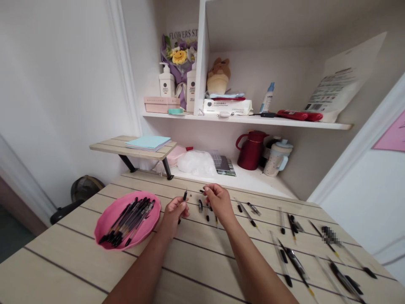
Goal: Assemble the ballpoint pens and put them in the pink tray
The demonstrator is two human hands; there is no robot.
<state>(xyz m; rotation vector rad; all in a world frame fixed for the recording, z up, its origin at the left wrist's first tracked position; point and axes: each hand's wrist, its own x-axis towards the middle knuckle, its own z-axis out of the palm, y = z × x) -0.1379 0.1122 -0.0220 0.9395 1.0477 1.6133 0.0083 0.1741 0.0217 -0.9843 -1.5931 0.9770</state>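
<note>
My left hand [174, 212] is closed around a black pen [184, 195], held upright with its thin tip pointing up. Just to the right, the thumb and fingers of my right hand [219, 202] pinch together by a small dark piece [201, 191], too small to name for sure. Between and below the hands lie a black pen cap [200, 206] and loose pen parts [207, 213], partly hidden by my right hand. Left of my left hand, a pink scalloped bowl [101, 211] holds a bundle of black pens [133, 220].
Pen parts, clear barrels, refills and caps, lie in groups across the slatted table [196, 257] on the right, including a refill [248, 214]. Behind stand a small raised shelf [110, 145], a plastic bag [196, 164], a red jug [252, 151] and a cup [277, 159].
</note>
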